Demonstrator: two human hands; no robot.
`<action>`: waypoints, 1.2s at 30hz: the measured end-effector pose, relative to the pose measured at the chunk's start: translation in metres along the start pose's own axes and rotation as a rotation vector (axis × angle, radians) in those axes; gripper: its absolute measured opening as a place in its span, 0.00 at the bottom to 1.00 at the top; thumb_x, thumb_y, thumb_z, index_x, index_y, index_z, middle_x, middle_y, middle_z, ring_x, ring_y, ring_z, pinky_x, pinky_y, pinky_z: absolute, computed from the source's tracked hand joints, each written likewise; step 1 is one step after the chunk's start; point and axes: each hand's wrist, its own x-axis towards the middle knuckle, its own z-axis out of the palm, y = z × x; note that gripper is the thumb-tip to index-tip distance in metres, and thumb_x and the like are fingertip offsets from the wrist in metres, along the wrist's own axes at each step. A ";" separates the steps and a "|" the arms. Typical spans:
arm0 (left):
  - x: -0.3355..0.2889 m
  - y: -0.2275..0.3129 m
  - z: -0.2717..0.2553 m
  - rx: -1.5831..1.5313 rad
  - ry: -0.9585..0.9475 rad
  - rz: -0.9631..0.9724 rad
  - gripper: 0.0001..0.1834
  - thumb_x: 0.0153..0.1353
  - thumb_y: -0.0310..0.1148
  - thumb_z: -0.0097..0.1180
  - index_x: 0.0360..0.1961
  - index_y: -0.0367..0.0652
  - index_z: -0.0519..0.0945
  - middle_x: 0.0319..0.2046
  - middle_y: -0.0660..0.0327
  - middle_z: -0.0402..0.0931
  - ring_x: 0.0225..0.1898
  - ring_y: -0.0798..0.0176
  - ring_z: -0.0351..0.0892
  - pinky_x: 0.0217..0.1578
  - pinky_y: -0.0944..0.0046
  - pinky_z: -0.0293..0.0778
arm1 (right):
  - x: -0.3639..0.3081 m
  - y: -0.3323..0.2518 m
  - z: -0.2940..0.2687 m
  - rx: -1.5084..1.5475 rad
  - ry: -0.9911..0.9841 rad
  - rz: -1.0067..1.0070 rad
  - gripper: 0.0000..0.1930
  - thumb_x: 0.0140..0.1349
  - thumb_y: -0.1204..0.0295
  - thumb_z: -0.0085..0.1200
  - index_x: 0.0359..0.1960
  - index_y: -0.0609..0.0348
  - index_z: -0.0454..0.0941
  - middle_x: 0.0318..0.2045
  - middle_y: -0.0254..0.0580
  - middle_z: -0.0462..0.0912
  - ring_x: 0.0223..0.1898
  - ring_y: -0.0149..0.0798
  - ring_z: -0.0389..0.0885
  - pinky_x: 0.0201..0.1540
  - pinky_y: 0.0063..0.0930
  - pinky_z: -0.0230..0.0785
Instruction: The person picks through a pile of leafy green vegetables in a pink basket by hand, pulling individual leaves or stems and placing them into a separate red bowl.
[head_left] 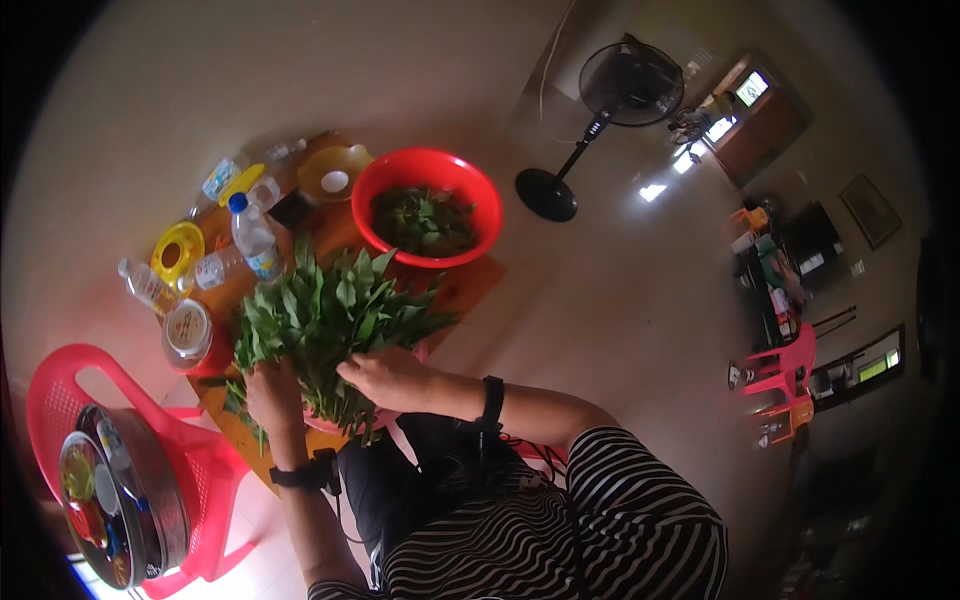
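A big heap of leafy greens [330, 315] with long stems lies in front of me at the table's near side. Its stem ends hang toward my lap, over a pink rim [322, 426] that shows only in part. My left hand [274, 398] is closed on the greens at the heap's left edge. On the other side, my right hand [385, 378] pinches greens near the stems; the exact pieces in its fingers are hidden. Beyond the heap, to the right, a red basin [480, 190] holds loose green leaves [425, 220].
Plastic bottles, including a blue-capped one [256, 240], crowd the wooden table's [475, 288] left side near a lidded jar [188, 330] and yellow bowl [335, 170]. A pink chair [215, 475] bearing a metal pot [150, 490] stands left. A fan [547, 194] stands beyond.
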 end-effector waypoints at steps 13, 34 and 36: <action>0.004 -0.014 0.014 -0.127 -0.056 0.032 0.16 0.56 0.40 0.52 0.32 0.36 0.81 0.31 0.46 0.80 0.34 0.45 0.80 0.38 0.52 0.73 | -0.016 -0.008 0.001 0.058 -0.055 0.059 0.06 0.49 0.77 0.53 0.28 0.62 0.69 0.25 0.45 0.74 0.27 0.47 0.79 0.27 0.39 0.73; -0.069 0.009 -0.048 -0.504 0.283 0.211 0.04 0.58 0.27 0.54 0.30 0.37 0.74 0.28 0.56 0.70 0.31 0.55 0.69 0.35 0.57 0.65 | -0.020 -0.010 -0.020 0.165 -0.044 0.118 0.13 0.47 0.77 0.56 0.37 0.61 0.73 0.30 0.46 0.77 0.32 0.50 0.80 0.32 0.39 0.75; -0.074 0.008 -0.048 -0.526 0.239 0.188 0.03 0.60 0.26 0.52 0.33 0.38 0.75 0.29 0.56 0.72 0.34 0.55 0.71 0.36 0.56 0.67 | -0.021 -0.009 -0.017 0.199 -0.062 0.194 0.10 0.50 0.76 0.56 0.36 0.60 0.74 0.30 0.45 0.78 0.32 0.50 0.80 0.33 0.39 0.74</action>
